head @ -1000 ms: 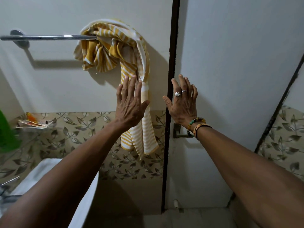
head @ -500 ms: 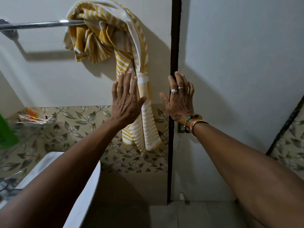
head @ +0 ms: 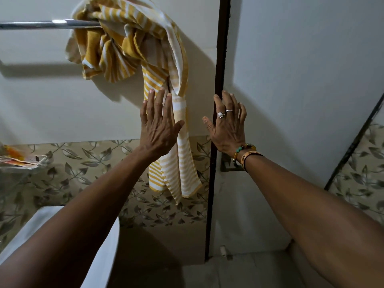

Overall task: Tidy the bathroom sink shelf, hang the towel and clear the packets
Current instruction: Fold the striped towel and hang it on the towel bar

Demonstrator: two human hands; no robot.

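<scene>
While the grip of the left hand is wide, fingers straight and holding nothing, its palm lies flat over the hanging tail of the yellow-and-white striped towel. Just right of it, the right hand, with rings and beaded bracelets, is spread, its grip empty, at the dark door frame. The towel is bunched over the chrome towel rail, upper left. At far left a shelf carries crumpled orange-and-white packets. Below, a white sink is largely hidden by the arm.
</scene>
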